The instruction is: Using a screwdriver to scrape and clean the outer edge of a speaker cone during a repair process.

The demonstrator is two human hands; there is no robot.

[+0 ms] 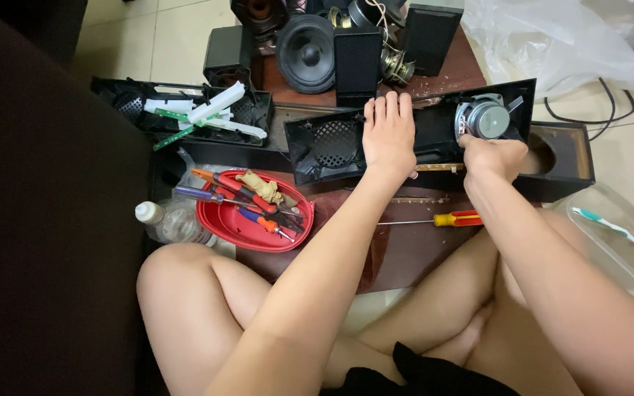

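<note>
A long black plastic speaker panel (412,136) with a perforated round grille is being steadied on a dark wooden board (405,249) laid on the tiled floor, just ahead of the crossed legs. The left hand (389,136) is being pressed flat on the panel's middle, fingers extended and together, nothing gripped. The right hand (494,155) is being kept curled narrowly at the lower edge of the round silver speaker driver (487,117) mounted at the panel's right end; whether anything small is being pinched there cannot be told. A screwdriver with a red and yellow handle (434,219) is lying near, on the board below the panel. To the left, a red oval plastic tray (221,220) is being used to hold more hand tools, beside a clear plastic bottle (166,220). The panel is judged light, stiff but somewhat brittle, best gripped along its solid rims, not the thin grille; the driver is judged heavier from its magnet, with a delicate cone, so it is best taken by its metal frame.
</note>
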